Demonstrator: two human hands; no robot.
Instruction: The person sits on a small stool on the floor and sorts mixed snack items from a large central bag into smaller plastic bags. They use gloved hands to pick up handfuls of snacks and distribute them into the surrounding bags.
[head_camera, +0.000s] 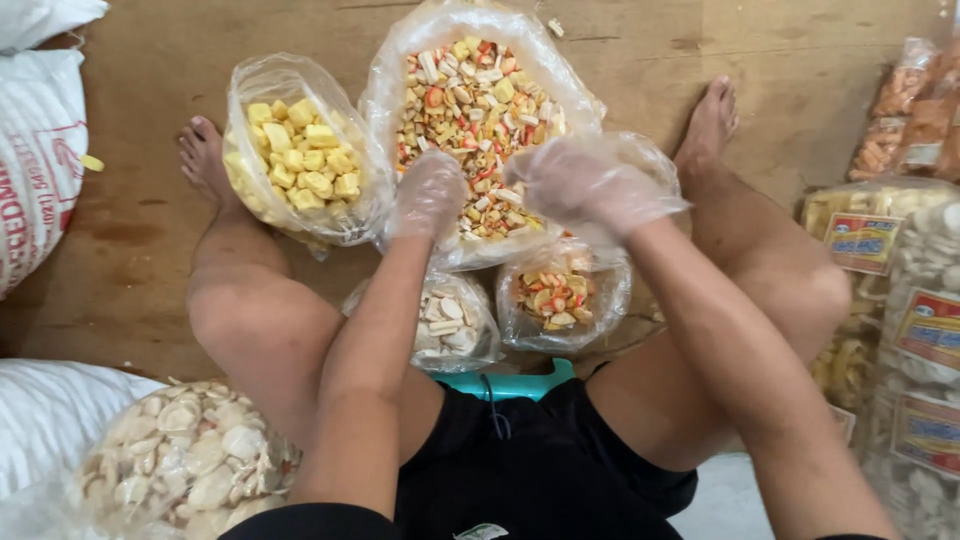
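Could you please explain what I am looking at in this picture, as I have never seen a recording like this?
There is no machine here. One camera sits on a person's head and looks down, so you see their own legs, feet and two hands in thin clear gloves. The left hand and right hand reach over a big clear bag of mixed crackers on the wooden floor. Whether either hand grips anything cannot be told. Beside it stands a bag of yellow cubes; nearer the body are a small bag of pale pieces and a small bag of mixed pieces. Sealed packets are stacked to the right.

Worn brown wooden floor (130, 260), white sacks (40, 150) at its edge
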